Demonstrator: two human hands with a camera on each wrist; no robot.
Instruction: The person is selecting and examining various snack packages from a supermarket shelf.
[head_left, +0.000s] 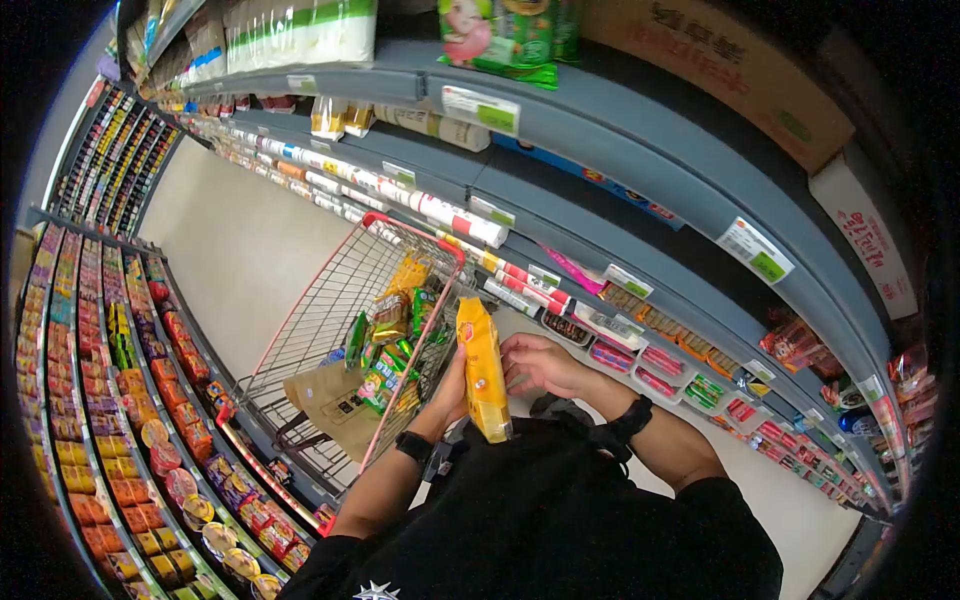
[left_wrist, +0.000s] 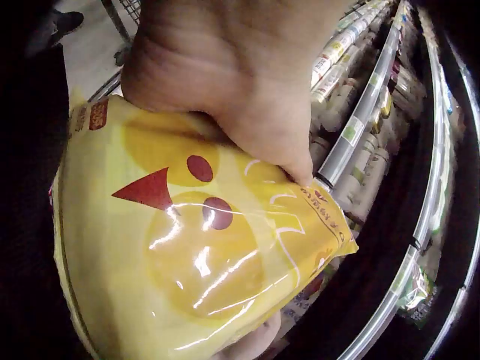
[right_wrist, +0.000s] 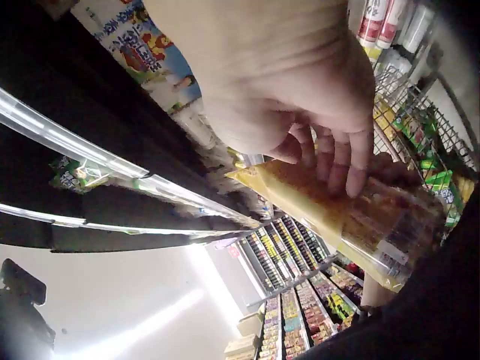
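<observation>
A long yellow snack package [head_left: 485, 370] stands upright in front of my chest, held between both hands. My left hand [head_left: 448, 388] grips its left side; in the left wrist view the thumb of that left hand [left_wrist: 247, 97] presses on the glossy yellow package [left_wrist: 187, 247] printed with red marks. My right hand [head_left: 538, 362] holds the right side. The right wrist view shows the right hand's fingers [right_wrist: 337, 154] curled onto the edge of the package [right_wrist: 345, 214]. The package is just behind the near rim of a shopping cart [head_left: 300, 330].
The red-rimmed wire cart carries green and yellow snack packs [head_left: 395, 330] and a brown paper bag [head_left: 330, 400]. Grey shelves with price tags [head_left: 560, 140] run along the right. Shelves of cup noodles [head_left: 130, 400] line the left. A pale aisle floor [head_left: 235, 250] stretches ahead.
</observation>
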